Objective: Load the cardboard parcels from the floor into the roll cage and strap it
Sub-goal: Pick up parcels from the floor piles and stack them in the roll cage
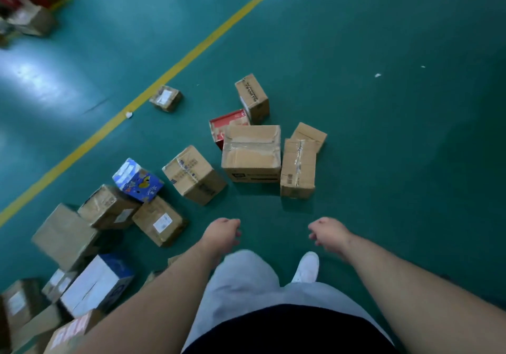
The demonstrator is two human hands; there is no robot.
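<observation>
Cardboard parcels loose on green floor; both hands empty.
Parcels lay scattered ahead and to the left, largest taped box straight ahead, yellow line beyond. Forearms reached forward and down, well apart. Left hand and right hand hung knuckles-up, fingers loosely curled, touching nothing, short of the boxes.
</observation>
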